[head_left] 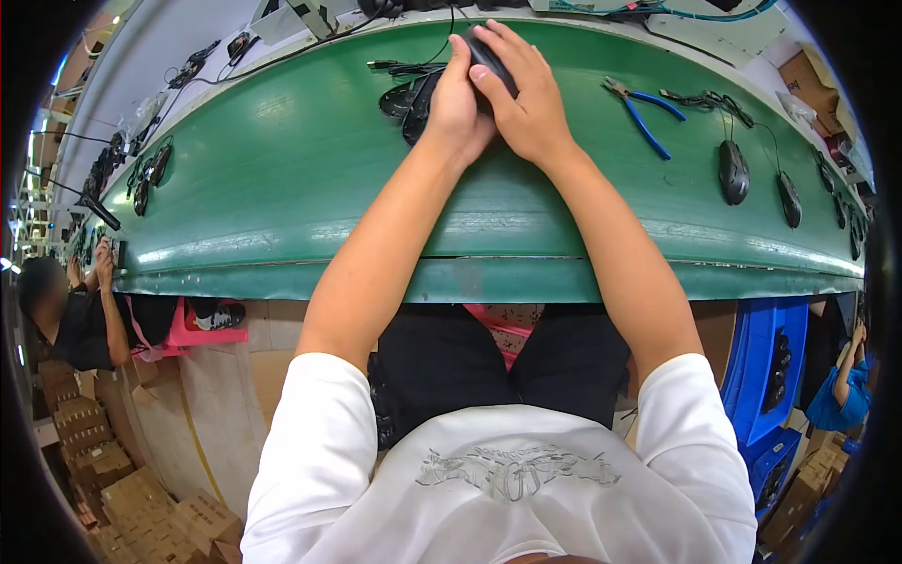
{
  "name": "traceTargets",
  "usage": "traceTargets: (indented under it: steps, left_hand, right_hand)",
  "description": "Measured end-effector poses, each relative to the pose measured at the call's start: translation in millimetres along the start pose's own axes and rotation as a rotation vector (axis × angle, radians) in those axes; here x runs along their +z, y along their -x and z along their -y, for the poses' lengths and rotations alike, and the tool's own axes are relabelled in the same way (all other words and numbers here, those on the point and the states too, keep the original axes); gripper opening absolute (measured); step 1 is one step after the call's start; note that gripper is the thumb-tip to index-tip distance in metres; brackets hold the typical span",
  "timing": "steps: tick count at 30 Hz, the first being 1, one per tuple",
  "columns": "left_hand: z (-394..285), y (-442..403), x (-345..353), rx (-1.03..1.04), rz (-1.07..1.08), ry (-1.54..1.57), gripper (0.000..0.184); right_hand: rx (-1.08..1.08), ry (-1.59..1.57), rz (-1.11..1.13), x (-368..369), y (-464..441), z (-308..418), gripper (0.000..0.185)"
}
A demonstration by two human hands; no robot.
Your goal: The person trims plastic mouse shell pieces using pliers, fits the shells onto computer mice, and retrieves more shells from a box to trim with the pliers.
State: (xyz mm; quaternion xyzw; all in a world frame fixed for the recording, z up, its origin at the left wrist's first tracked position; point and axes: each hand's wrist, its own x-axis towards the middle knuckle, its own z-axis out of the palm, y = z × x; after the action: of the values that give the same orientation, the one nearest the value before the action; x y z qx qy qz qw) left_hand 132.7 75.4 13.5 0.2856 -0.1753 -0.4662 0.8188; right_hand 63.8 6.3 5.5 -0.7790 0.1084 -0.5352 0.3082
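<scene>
black mouse [492,60] — between left hand [455,105] and right hand [530,109]

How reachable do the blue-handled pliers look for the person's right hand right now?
Likely yes: only bare green tabletop separates the right hand from the pliers, though that hand holds a dark mouse.

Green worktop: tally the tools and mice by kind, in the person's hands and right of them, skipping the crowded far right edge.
Mice: 3 (partly covered held mouse, nearer lying mouse, farther lying mouse)
Blue-handled pliers: 1
Total: 4
</scene>
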Motion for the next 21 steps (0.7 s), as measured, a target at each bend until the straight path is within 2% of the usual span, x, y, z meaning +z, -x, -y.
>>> traceTargets:
  steps: [3,7,12,21]
  left_hand:
    - [-6.6,-6.0,-9.5,0.007,0.016,-0.115,0.056]
    - [-10.2,-1.2,-15.0,-0.085,0.235,-0.183,0.054]
    - [-12.5,-0.6,-12.8,-0.049,0.194,-0.169,0.046]
    - [-15.3,4.4,-4.0,-0.029,0.081,-0.302,0.034]
  right_hand:
    - [0.046,-0.114,-0.147,-2.3,-3.8,-2.9,0.03]
    - [0.811,-0.665,0.123,-32.4,-8.9,1.8,0.032]
    - [0.716,-0.753,0.062,-25.6,-7.5,10.4,0.03]
    - [0.737,-0.789,0.027,-26.6,-6.8,7.2,0.031]
